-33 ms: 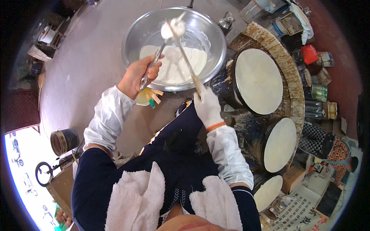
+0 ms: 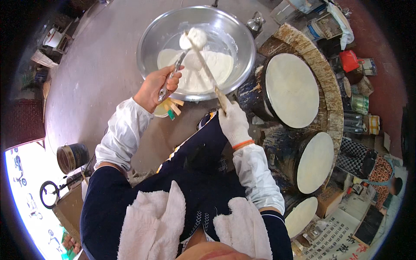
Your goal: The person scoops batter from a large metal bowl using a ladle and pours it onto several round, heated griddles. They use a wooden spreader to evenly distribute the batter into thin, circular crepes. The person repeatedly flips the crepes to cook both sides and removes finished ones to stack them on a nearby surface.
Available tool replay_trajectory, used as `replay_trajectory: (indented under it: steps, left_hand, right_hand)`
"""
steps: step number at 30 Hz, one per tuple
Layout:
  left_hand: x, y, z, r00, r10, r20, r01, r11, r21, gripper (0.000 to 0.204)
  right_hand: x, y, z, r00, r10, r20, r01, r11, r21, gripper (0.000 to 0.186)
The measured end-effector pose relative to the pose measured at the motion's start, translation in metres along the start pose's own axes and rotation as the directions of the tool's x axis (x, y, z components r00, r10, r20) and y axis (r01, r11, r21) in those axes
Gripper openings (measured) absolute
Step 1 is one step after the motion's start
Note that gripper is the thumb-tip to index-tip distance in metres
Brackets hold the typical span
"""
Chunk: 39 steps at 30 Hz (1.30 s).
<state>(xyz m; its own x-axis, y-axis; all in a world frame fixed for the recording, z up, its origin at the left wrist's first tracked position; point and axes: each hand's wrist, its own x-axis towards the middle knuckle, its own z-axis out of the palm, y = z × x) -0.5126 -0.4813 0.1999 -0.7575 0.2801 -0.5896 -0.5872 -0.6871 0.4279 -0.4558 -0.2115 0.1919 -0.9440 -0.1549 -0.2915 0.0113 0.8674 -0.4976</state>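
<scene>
A wide steel basin (image 2: pixel 242 54) stands ahead of me with white dough or batter (image 2: pixel 221 65) spread in its bottom. My bare left hand (image 2: pixel 158 86) is closed around the shiny metal handle of a utensil (image 2: pixel 177 60) whose far end is hidden. In a white glove, my right hand (image 2: pixel 234 123) grips the wooden handle of a long, narrow-bladed scraper (image 2: pixel 207 73). The two tools cross above the basin, where a rounded white lump (image 2: pixel 198 38) clings to their ends. The lump hangs apart from the mass below.
On my right, pale round sheets cover several round griddles (image 2: pixel 291 91), set beside a curved, stained wooden rim (image 2: pixel 331 95). A small kettle (image 2: pixel 255 21) stands beyond the basin; wooden sticks (image 2: pixel 175 106) lie before it. Another person (image 2: pixel 381 182) is at far right. A bucket (image 2: pixel 73 159) is at left.
The white lump and the scraper's tip have come slightly down and nearer to me. The lump looks rounder. Both hands keep their grips and have hardly moved.
</scene>
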Motion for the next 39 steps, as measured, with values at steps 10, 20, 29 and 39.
replay_trajectory:
  steps: [10, 20, 29, 39]
  left_hand:
    - [0.010, -0.036, -0.016, 0.982, -0.151, 0.112, 0.168, 0.972, -0.165, 0.033]
    - [-0.039, -0.080, 0.078, 0.933, -0.311, 0.183, 0.238, 0.911, 0.336, 0.030]
    - [-0.110, -0.219, 0.232, 0.537, -0.807, 0.245, 0.400, 0.499, 0.769, 0.043]
    - [-0.205, -0.435, 0.286, -0.042, -0.977, -0.211, 0.124, -0.215, 0.969, 0.044]
  right_hand:
    - [-0.043, 0.045, 0.012, 0.995, 0.100, 0.007, -0.100, 0.994, 0.045, 0.041]
    - [-0.282, 0.105, -0.066, 0.866, 0.398, -0.304, -0.007, 0.617, 0.787, 0.052]
    - [-0.441, 0.068, 0.024, 0.352, 0.852, -0.387, 0.334, 0.272, 0.902, 0.059]
    - [-0.545, -0.013, 0.140, -0.470, 0.883, -0.020, 0.737, 0.405, 0.541, 0.061]
